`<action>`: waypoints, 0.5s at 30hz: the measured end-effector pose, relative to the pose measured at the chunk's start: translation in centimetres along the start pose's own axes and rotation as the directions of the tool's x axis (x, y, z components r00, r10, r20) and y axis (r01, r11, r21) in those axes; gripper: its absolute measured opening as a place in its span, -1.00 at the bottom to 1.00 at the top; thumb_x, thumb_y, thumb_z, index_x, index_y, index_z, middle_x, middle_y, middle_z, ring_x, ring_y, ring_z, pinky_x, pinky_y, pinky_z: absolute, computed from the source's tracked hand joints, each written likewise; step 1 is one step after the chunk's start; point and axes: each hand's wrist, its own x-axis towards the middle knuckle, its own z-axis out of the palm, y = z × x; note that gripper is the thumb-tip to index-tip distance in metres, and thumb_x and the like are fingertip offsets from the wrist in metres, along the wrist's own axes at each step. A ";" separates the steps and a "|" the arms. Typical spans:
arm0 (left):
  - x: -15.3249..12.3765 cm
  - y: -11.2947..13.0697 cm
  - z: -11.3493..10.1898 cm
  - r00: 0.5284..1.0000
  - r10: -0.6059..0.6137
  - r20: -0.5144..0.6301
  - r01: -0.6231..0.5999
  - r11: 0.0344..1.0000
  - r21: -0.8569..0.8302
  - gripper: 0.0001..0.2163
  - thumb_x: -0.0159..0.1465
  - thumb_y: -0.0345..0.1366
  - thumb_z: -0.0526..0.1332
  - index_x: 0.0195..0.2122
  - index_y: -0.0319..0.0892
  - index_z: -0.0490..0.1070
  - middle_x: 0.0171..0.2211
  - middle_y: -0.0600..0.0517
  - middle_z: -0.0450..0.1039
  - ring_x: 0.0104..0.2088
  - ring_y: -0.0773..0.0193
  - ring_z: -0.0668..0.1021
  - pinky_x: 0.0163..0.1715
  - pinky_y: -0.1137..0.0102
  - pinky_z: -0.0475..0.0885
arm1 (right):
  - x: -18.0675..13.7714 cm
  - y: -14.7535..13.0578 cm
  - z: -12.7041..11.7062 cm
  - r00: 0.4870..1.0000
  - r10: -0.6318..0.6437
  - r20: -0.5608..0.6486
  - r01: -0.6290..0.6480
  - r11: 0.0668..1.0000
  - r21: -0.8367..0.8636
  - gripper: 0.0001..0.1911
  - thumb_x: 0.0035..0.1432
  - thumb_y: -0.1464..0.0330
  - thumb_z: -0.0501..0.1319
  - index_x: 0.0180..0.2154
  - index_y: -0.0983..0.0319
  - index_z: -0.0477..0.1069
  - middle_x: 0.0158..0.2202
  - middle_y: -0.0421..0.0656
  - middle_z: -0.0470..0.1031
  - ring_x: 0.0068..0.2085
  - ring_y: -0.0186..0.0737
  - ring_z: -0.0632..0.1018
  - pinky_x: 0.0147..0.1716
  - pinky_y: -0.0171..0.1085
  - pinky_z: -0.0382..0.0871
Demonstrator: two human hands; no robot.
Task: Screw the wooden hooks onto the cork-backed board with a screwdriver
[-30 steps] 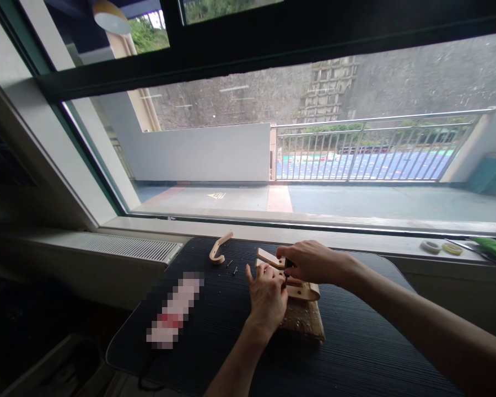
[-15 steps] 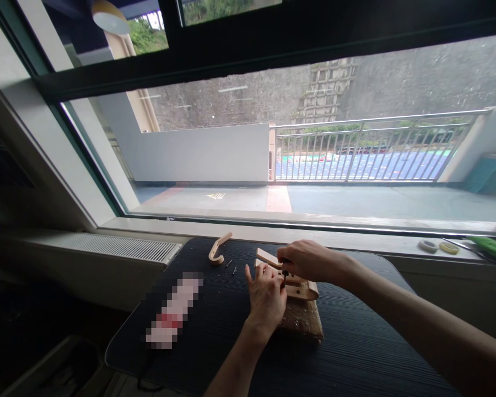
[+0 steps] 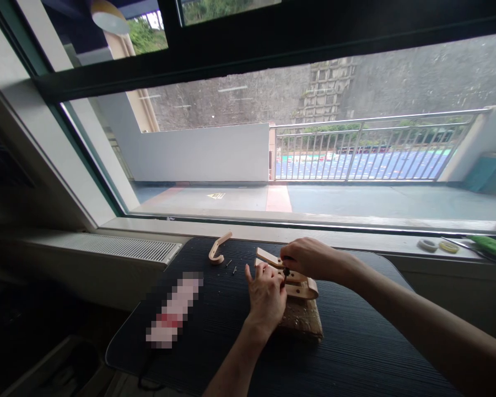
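My right hand (image 3: 308, 258) is closed around the dark handle of a screwdriver (image 3: 286, 273), which points down at pale wooden hooks. These bent hooks (image 3: 308, 290), drilled with holes, lie side by side on a rough brown wooden block (image 3: 301, 321). From the near side, my left hand (image 3: 267, 295) grips the hooks, with its fingertips close to the screwdriver's shaft and its thumb sticking out leftward. The screwdriver's tip is hidden behind my left fingers. A separate wooden hook (image 3: 216, 255) rests farther left, with two small screws (image 3: 234, 271) beside it.
The dark table (image 3: 355, 342) stands against the window sill (image 3: 339, 243). A blurred-out pink and white object (image 3: 176, 311) lies on its left side. Tape rolls (image 3: 427, 245) and a green cloth-like thing (image 3: 494, 246) sit on the sill at right. A radiator (image 3: 119, 245) is at left.
My right hand has turned slightly and shifted a little to the right on the screwdriver handle. My left hand, the hooks and the block stay in place.
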 end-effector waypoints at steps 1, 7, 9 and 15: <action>0.0 0.0 0.0 1.000 0.000 -0.001 0.000 1.000 0.000 -0.95 0.15 -0.33 0.23 -0.35 -0.08 0.44 -0.20 0.02 0.38 0.04 0.08 0.27 0.18 -0.11 -0.14 | 0.0 -0.1 0.0 1.000 0.008 -0.004 -0.008 1.000 -0.003 -0.71 0.21 0.31 0.01 -0.34 0.24 0.48 -0.41 -0.08 0.54 -0.39 -0.23 0.49 -0.48 -0.33 0.08; 0.0 -0.1 0.2 1.000 0.004 -0.011 -0.004 1.000 -0.018 -0.95 0.16 -0.33 0.22 -0.35 -0.07 0.44 -0.19 0.03 0.38 0.04 0.08 0.27 0.18 -0.11 -0.15 | -0.5 -0.4 -0.8 1.000 0.003 0.006 -0.004 0.999 0.048 -0.66 0.05 0.31 0.17 -0.09 0.18 0.40 -0.35 -0.13 0.56 -0.39 -0.22 0.50 -0.52 -0.35 0.06; 0.0 -0.1 0.1 1.000 0.004 -0.011 -0.005 1.000 -0.022 -0.95 0.16 -0.34 0.22 -0.35 -0.07 0.45 -0.20 0.04 0.38 0.04 0.08 0.27 0.18 -0.11 -0.15 | -0.6 -0.4 -0.8 1.000 -0.017 0.022 0.016 0.998 0.061 -0.74 0.06 0.35 0.15 -0.17 0.17 0.44 -0.35 -0.14 0.55 -0.37 -0.22 0.50 -0.50 -0.35 0.08; 0.0 -0.1 0.1 1.000 0.008 -0.007 -0.008 1.000 -0.014 -0.96 0.15 -0.33 0.23 -0.36 -0.08 0.45 -0.20 0.02 0.38 0.04 0.07 0.27 0.17 -0.12 -0.14 | -0.3 -0.4 0.1 0.999 -0.032 0.029 0.031 0.999 0.033 -0.81 0.14 0.37 0.07 -0.36 0.23 0.45 -0.40 -0.14 0.54 -0.38 -0.26 0.49 -0.47 -0.35 0.10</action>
